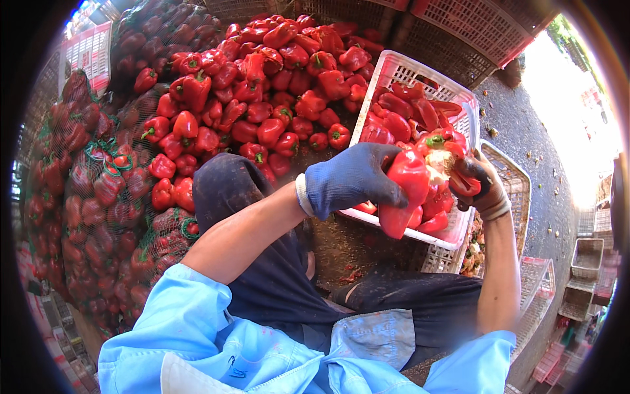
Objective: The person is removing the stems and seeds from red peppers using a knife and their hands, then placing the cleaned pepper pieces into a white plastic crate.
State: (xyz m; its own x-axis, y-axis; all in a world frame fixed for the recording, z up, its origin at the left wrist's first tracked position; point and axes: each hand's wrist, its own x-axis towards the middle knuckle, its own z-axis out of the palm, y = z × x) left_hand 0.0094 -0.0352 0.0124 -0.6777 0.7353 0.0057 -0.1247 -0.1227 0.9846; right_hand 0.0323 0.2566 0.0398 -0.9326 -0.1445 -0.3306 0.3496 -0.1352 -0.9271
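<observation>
A red bell pepper [412,180] is split apart between my two hands, its pale seed core [439,165] and green stem [435,142] exposed. My left hand [357,177], in a blue knit glove with a dark palm, grips the larger piece on the left. On the right, my gloved right hand [475,184] holds the other side, a curled piece of red flesh. A narrow bluish strip [471,123] rises above that hand; whether it is a knife blade I cannot tell. Under both hands, a white and pink plastic crate [366,118] contains cut red pepper pieces [396,123].
Whole red bell peppers [270,98] are heaped ahead and left. Mesh sacks of peppers [103,216] stand at the left. Stacked crates [467,29] line the back. Beside the pepper crate, another crate [517,187] stands near pepper scraps [473,246]. Bits litter the grey floor [541,162].
</observation>
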